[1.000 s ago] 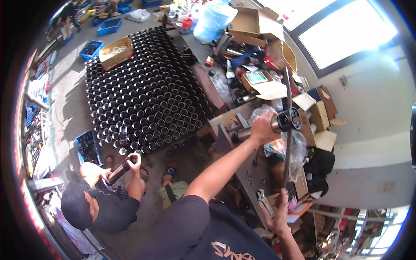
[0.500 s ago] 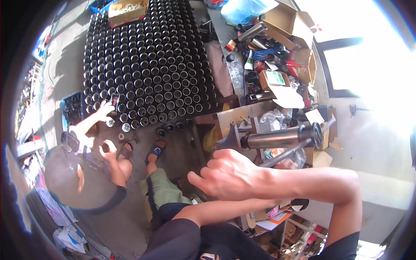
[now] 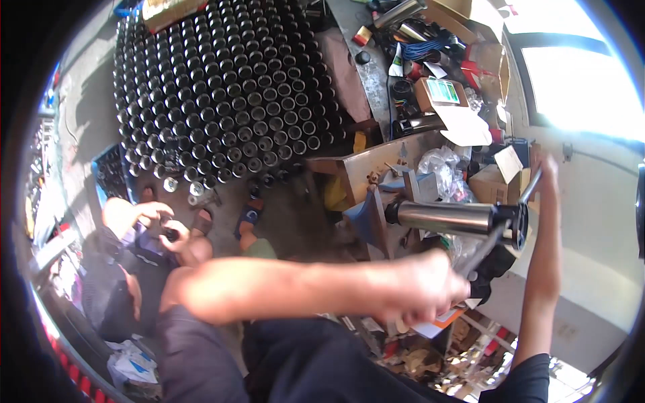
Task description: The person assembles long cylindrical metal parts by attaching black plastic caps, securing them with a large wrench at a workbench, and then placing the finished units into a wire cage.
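Note:
A shiny metal cylinder point(image 3: 443, 219) lies sideways, held in a blue and brown clamping stand point(image 3: 375, 218). Its right end carries a black round collar point(image 3: 514, 226). A long metal bar point(image 3: 489, 248) runs at a slant across that collar. My left hand point(image 3: 426, 289), blurred by motion, is closed around the bar's lower, nearer end, its forearm stretched across from the left. At the bar's upper, far end is my right hand point(image 3: 547, 171), closed on it, with the arm raised along the right side. The fingers of both hands are partly smeared.
Many dark open-topped cylinders point(image 3: 215, 101) stand in rows on the floor. A co-worker point(image 3: 134, 269) sits at left, hands around a small dark object point(image 3: 172, 235). A cluttered bench point(image 3: 377, 101) holds cartons point(image 3: 500, 176), blue wire point(image 3: 422, 49) and plastic bags point(image 3: 437, 171).
My right hand has gone from the left of the stand to the bar's far end. My left arm now reaches across in front. The bar is steeper. The co-worker's hand has left the rows.

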Available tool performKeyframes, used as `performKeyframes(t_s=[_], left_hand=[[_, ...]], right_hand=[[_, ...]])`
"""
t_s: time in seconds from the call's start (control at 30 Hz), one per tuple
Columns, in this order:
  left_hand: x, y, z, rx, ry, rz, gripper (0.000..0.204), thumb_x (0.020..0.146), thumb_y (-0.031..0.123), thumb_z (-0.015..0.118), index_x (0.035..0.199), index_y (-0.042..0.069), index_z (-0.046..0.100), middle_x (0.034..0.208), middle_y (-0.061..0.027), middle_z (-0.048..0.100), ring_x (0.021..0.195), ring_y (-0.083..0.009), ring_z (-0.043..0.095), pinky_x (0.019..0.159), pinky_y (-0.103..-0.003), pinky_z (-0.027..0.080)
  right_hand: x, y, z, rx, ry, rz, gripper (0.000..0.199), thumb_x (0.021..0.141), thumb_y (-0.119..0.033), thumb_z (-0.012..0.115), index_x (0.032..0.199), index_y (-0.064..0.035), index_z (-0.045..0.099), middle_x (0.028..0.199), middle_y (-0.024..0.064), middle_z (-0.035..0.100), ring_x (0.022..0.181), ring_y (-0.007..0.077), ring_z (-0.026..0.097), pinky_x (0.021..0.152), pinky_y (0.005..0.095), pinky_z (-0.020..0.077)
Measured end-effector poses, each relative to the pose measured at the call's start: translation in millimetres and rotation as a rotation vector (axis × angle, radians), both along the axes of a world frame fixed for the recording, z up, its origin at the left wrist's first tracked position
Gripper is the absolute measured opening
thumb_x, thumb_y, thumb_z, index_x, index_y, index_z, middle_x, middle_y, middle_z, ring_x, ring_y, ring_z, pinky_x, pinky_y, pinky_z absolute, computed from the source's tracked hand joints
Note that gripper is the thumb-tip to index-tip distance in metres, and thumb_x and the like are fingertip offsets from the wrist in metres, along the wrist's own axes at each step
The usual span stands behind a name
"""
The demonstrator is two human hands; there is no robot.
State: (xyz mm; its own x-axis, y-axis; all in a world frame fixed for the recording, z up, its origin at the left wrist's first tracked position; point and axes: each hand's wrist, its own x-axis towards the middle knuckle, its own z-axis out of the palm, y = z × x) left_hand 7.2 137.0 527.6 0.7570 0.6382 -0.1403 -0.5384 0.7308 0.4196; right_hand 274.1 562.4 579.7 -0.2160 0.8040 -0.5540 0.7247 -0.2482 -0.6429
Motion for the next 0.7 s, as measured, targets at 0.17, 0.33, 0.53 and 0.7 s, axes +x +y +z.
performKeyframes(t_s=[0.17,0.33,0.53,0.7], left_hand=[[-34,6,43,0.035,0.285,0.081,0.022,0.095,0.017,0.066,0.108,-0.001,0.061,0.072,-0.0008,0.054,0.049,-0.0056,0.045,0.04,-0.022,0.033],[28,-16,69,0.955,2.036,0.512,0.029,0.081,0.013,0.064,0.107,0.002,0.059,0.098,-0.0246,0.066,0.086,-0.0417,0.071,0.078,-0.055,0.057],[57,30,34,1.126,2.909,0.592,0.028,0.091,0.039,0.061,0.095,0.012,0.062,0.083,-0.0088,0.072,0.064,-0.0336,0.073,0.058,-0.051,0.058],[-36,104,-3,1.695,2.684,0.899,0.024,0.087,0.033,0.07,0.075,0.014,0.064,0.068,-0.0081,0.068,0.06,-0.0312,0.068,0.054,-0.044,0.053]], right_hand=[[137,40,-45,0.477,0.176,-0.221,0.025,0.085,-0.011,0.071,0.109,-0.0047,0.072,0.096,0.0031,0.07,0.086,0.0145,0.067,0.07,0.0317,0.0527],[56,-1,8,0.818,-0.45,0.558,0.049,0.103,-0.05,0.044,0.112,-0.0122,0.074,0.081,0.0128,0.07,0.079,0.0267,0.067,0.08,0.0424,0.0514],[105,-94,14,0.958,-0.611,0.232,0.062,0.102,-0.055,0.038,0.103,-0.0057,0.076,0.097,0.0159,0.073,0.097,0.0343,0.068,0.089,0.0447,0.0516],[139,-261,43,0.86,-0.464,-0.068,0.051,0.098,-0.049,0.047,0.098,-0.0072,0.078,0.102,0.0164,0.075,0.105,0.0348,0.069,0.093,0.0458,0.0517]])
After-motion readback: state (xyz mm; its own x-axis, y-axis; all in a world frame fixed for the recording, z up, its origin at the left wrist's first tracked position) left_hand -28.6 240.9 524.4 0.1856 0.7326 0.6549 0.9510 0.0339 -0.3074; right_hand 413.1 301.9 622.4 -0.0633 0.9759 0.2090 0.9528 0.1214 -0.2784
